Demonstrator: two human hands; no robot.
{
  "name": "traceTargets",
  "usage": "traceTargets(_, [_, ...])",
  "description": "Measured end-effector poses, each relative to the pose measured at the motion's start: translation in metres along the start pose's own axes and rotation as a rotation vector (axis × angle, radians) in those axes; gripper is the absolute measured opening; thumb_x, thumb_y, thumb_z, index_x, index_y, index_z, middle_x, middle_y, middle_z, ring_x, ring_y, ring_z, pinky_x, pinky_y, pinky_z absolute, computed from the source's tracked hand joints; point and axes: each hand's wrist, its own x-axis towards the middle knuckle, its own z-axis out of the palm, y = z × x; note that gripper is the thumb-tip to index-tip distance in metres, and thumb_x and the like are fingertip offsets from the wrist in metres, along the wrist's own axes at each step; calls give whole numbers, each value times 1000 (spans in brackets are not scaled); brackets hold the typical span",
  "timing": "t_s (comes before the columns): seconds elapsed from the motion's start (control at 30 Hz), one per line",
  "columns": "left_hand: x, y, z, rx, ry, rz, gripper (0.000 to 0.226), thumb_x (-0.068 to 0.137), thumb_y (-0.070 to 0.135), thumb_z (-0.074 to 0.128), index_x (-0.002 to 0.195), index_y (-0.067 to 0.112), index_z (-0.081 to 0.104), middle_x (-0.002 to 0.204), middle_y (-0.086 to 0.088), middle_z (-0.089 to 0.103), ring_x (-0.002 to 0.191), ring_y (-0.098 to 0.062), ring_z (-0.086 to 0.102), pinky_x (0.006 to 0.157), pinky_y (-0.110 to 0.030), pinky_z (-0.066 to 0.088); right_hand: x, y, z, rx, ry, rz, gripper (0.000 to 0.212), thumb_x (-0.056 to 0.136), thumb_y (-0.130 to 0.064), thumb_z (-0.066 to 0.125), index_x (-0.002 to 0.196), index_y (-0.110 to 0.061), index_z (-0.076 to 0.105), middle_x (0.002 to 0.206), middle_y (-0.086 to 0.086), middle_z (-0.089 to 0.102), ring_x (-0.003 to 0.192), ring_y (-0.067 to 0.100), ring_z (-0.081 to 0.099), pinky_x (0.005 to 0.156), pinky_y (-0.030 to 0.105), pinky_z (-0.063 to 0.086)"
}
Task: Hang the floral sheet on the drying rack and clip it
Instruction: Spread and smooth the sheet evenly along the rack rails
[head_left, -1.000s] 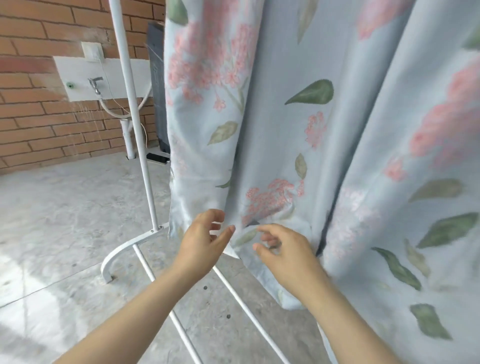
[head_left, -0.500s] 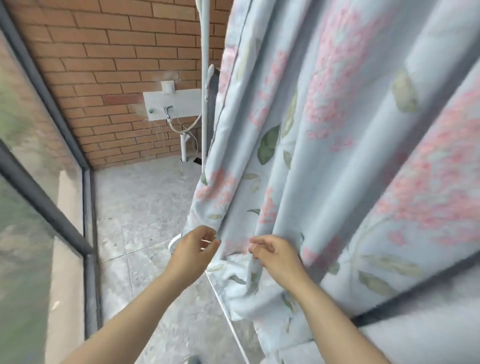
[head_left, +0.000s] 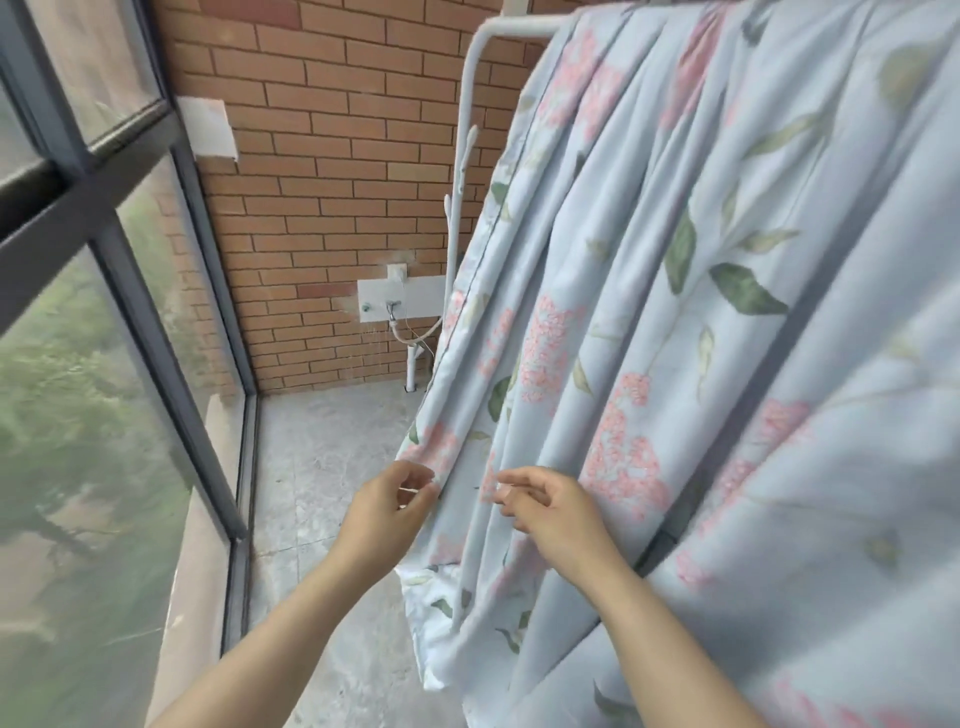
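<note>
Left hand (head_left: 392, 501) and right hand (head_left: 548, 512) are low at the sheet (head_left: 675, 364), near each other but not touching. The left one's curled fingertips meet the side hem, though I cannot tell whether they pinch it. The right one's fingers are loosely curled beside a fold and seem to hold nothing.

The sheet hangs in long pleats over the rack (head_left: 466, 104), bunched rather than spread flat, with its bottom corner dangling below the hands. I'd say the hanging is done. Smoothing looks under way, and clipping is not yet started.

By my count there are two hands, one sheet, one rack and no clips in sight. Beyond stand a brick wall (head_left: 337, 156) with one tap (head_left: 392, 310), and a window (head_left: 78, 364) to the left.
</note>
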Motion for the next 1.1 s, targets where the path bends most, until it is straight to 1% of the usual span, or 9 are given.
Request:
traceTargets(0.1, [-7,27,-9,10,14,27,5,91,25,57,92,23,62,89,13,64,79,3,58,59,-14,41,-11,-21,-19,37,2,-51,12,84,-25,64,93,-33,66,95,-5,72,92,8,67,94,39,51])
traceTargets(0.2, [-4,50,-20,25,67,76,5,92,27,58,92,26,62,89,17,64,80,6,57,57,-8,39,-11,-44,-35,102,31,-106,15,89,-16,62,96,-28,66,94,-2,72,90,8,67,93,34,52])
traceTargets(0.3, [0,62,-29,45,78,120,5,91,27,58,94,26,62,87,19,63,79,8,57,56,-4,40,-6,-62,-40,113,30,-173,13,88,-19,61,96,-28,66,93,-2,72,92,10,67,93,35,51])
traceTargets(0.4, [13,66,-42,46,88,155,4,91,26,59,92,26,62,87,17,65,80,2,59,59,-5,41,8,-79,-39,115,26,-211,15,90,-17,60,95,-30,65,92,-2,73,92,10,68,94,35,51])
traceTargets(0.57, [54,73,-71,9,152,218,7,91,27,59,98,29,60,94,19,64,85,5,59,61,-5,41,48,-109,-27,133,47,-244,17,89,-13,60,93,-28,66,90,0,73,86,13,68,88,29,53])
traceTargets(0.67, [81,73,-89,-39,179,245,12,90,27,60,101,30,57,94,19,62,86,4,58,62,-2,40,75,-126,-14,160,55,-254,15,90,-12,60,98,-23,67,91,1,73,83,7,69,88,29,54])
traceTargets(0.73, [102,71,-103,-57,167,256,11,90,27,59,101,30,57,94,18,63,86,5,58,63,-1,40,95,-141,-5,174,65,-270,15,91,-13,59,101,-20,67,91,0,73,82,4,69,87,29,54])
traceTargets(0.93, [180,58,-150,-106,115,286,10,89,27,61,97,33,59,91,19,67,84,11,59,64,-3,42,163,-178,25,239,169,-314,17,93,-12,56,106,-15,67,92,-1,74,87,8,69,81,21,55])
traceTargets(1.1, [242,30,-168,-111,88,267,10,89,29,61,99,32,61,91,18,68,83,6,61,63,-6,43,221,-191,58,228,179,-308,17,93,-11,56,106,-14,67,94,2,74,88,13,70,86,31,56])
